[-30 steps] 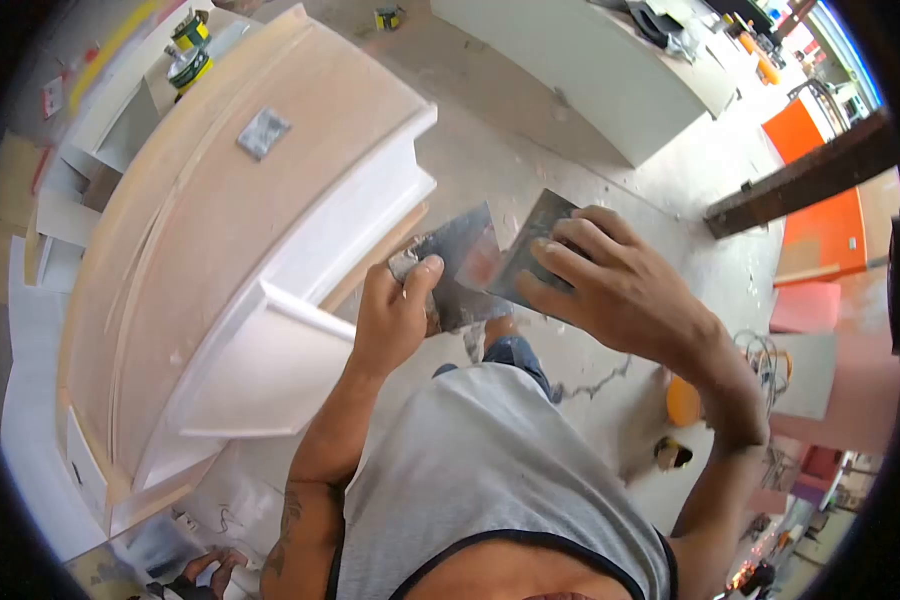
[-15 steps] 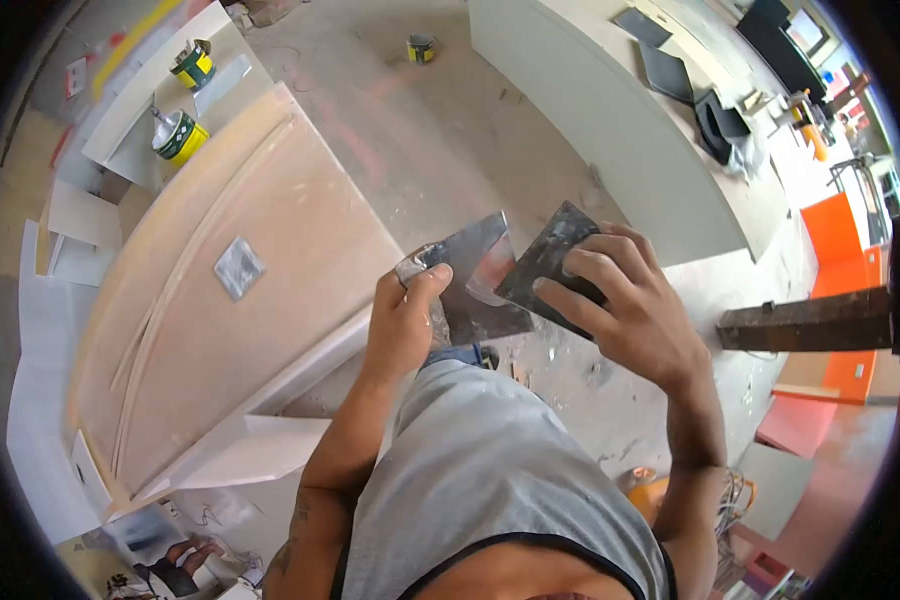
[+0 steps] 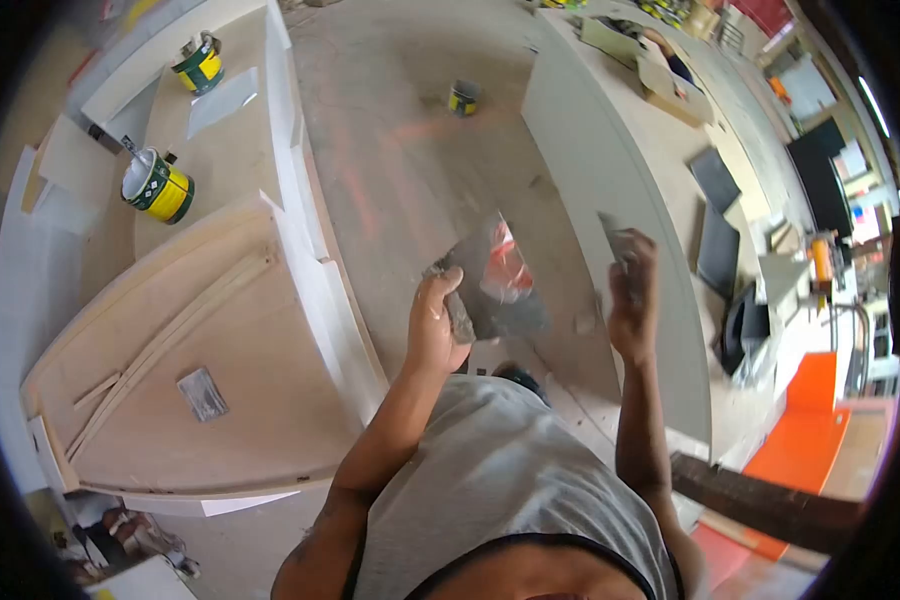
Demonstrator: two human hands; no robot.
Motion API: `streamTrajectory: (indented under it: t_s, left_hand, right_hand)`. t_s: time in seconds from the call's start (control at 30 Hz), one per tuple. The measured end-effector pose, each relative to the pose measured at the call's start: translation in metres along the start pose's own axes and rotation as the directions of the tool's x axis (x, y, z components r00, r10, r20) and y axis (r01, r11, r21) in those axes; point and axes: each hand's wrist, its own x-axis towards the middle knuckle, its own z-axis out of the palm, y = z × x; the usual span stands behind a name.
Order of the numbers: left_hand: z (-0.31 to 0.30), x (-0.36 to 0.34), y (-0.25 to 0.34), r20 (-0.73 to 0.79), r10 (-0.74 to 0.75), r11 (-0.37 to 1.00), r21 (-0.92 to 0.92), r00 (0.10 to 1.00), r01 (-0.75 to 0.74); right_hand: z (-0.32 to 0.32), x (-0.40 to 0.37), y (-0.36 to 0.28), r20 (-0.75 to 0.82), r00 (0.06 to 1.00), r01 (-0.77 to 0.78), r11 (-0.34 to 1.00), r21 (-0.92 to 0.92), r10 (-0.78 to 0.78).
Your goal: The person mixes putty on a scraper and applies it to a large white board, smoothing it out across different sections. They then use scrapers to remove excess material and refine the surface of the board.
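My left hand is wrapped round the edge of a flat, dark filling blade, thumb on top. A smear of red and white filler lies on the blade's upper face. To the right, my right hand is raised and closed on a second dark scraper blade, seen nearly edge-on. Motion blurs that hand and its blade. The two blades are apart. Both hands are in front of my grey shirt, above the floor.
At left stands a curved wooden panel with a small grey pad on it. Beyond are two tins, one nearer and one farther. Another tin is on the floor. A long pale counter runs along the right.
My right hand has swung away to the right with its scraper, parting the two blades. More red filler shows on the left blade. The view has shifted, bringing the counter closer.
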Motion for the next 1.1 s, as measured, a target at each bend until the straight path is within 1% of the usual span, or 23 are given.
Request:
streamTrajectory:
  t_s: [0.07, 0.13, 0.17, 0.23, 0.3, 0.33, 0.5, 0.57, 0.6, 0.63, 0.67, 0.7, 0.73, 0.77, 0.8, 0.83, 0.9, 0.93, 0.97, 1.0, 1.03, 1.07, 1.1]
  left_hand:
    - [-0.014, 0.060, -0.006, -0.114, 0.182, 0.976, 0.139, 0.977, -0.166]
    - [-0.009, 0.119, -0.007, -0.269, 0.451, 0.876, 0.318, 0.851, -0.364]
    - [-0.001, 0.142, 0.001, -0.277, 0.457, 0.872, 0.329, 0.845, -0.363]
    - [0.038, 0.183, 0.026, -0.040, 0.515, 0.756, 0.492, 0.856, -0.432]
    - [0.055, 0.234, 0.036, 0.079, 0.571, 0.535, 0.720, 0.817, -0.443]
    - [0.053, 0.257, 0.049, 0.184, 0.505, 0.284, 0.887, 0.843, -0.364]
    - [0.083, 0.375, 0.091, 0.241, 0.450, 0.151, 0.928, 0.860, -0.340]
    - [0.077, 0.423, 0.118, 0.530, 0.318, -0.153, 0.847, 0.786, -0.509]
    - [0.079, 0.444, 0.131, 0.555, 0.281, -0.184, 0.832, 0.783, -0.524]
    - [0.078, 0.459, 0.138, 0.539, 0.305, -0.188, 0.842, 0.785, -0.506]
    - [0.074, 0.473, 0.141, 0.248, 0.458, 0.218, 0.900, 0.854, -0.378]
    - [0.072, 0.489, 0.148, -0.072, 0.493, 0.593, 0.757, 0.867, -0.275]
    - [0.089, 0.507, 0.159, -0.328, 0.375, 0.914, 0.287, 0.867, -0.287]
    - [0.085, 0.527, 0.170, -0.333, 0.418, 0.899, 0.285, 0.845, -0.332]
    - [0.077, 0.547, 0.179, -0.284, 0.512, 0.855, 0.262, 0.811, -0.448]
    - [0.066, 0.568, 0.188, -0.240, 0.593, 0.804, 0.233, 0.769, -0.547]
    - [0.048, 0.608, 0.221, -0.206, 0.672, 0.740, 0.199, 0.711, -0.642]
    - [0.040, 0.631, 0.246, -0.248, 0.522, 0.845, 0.021, 0.816, -0.534]
    - [0.031, 0.653, 0.271, -0.248, 0.357, 0.902, -0.159, 0.901, -0.401]
    - [0.019, 0.675, 0.294, -0.243, 0.369, 0.897, -0.160, 0.897, -0.413]
    - [0.007, 0.692, 0.313, -0.198, 0.445, 0.895, 0.128, 0.873, -0.427]
    - [0.000, 0.707, 0.330, -0.140, 0.497, 0.820, 0.400, 0.857, -0.410]
    - [0.000, 0.724, 0.355, -0.152, 0.499, 0.825, 0.385, 0.853, -0.413]
  right_hand:
    - [0.014, 0.038, -0.003, -0.245, 0.874, -0.249, 0.821, 0.514, 0.419]
    - [0.035, 0.061, 0.016, -0.182, 0.841, -0.341, 0.760, 0.554, 0.510]
    - [0.046, 0.073, 0.026, -0.138, 0.791, -0.428, 0.699, 0.573, 0.597]
    - [0.080, 0.117, 0.033, -0.015, 0.733, -0.548, 0.603, 0.580, 0.680]
    - [0.104, 0.183, 0.051, 0.102, 0.757, -0.522, 0.503, 0.689, 0.646]
    - [0.114, 0.213, 0.065, 0.164, 0.720, -0.575, 0.447, 0.685, 0.675]
    - [0.161, 0.384, 0.121, 0.209, 0.737, -0.551, 0.391, 0.737, 0.643]
    - [0.179, 0.450, 0.150, 0.278, 0.774, -0.523, 0.326, 0.788, 0.569]
    - [0.195, 0.483, 0.167, 0.175, 0.852, -0.370, 0.331, 0.868, 0.494]
    - [0.207, 0.506, 0.179, 0.076, 0.898, -0.232, 0.319, 0.919, 0.434]
    - [0.214, 0.528, 0.183, 0.091, 0.888, -0.271, 0.353, 0.896, 0.451]
    - [0.227, 0.540, 0.192, 0.135, 0.894, -0.297, 0.339, 0.893, 0.428]
    - [0.242, 0.545, 0.203, 0.069, 0.956, -0.205, 0.478, 0.854, 0.286]
    - [0.259, 0.556, 0.210, 0.004, 0.992, -0.078, 0.589, 0.804, 0.126]
    - [0.276, 0.576, 0.203, 0.060, 0.963, 0.092, 0.530, 0.843, -0.263]
    - [0.295, 0.596, 0.196, 0.079, 0.792, 0.227, 0.411, 0.883, -0.605]
    - [0.342, 0.625, 0.204, 0.236, 0.547, 0.258, 0.430, 0.865, -0.803]
    - [0.374, 0.637, 0.215, 0.235, 0.539, 0.254, 0.423, 0.870, -0.809]
    - [0.415, 0.647, 0.232, 0.330, 0.610, 0.296, 0.593, 0.749, -0.721]
    - [0.454, 0.660, 0.246, 0.398, 0.682, 0.318, 0.739, 0.593, -0.613]
    - [0.485, 0.677, 0.257, 0.410, 0.673, 0.314, 0.740, 0.594, -0.615]
    - [0.511, 0.699, 0.268, 0.662, 0.711, -0.186, 0.844, 0.502, -0.237]
    - [0.533, 0.728, 0.271, 0.838, 0.528, -0.632, 0.724, 0.277, 0.140]
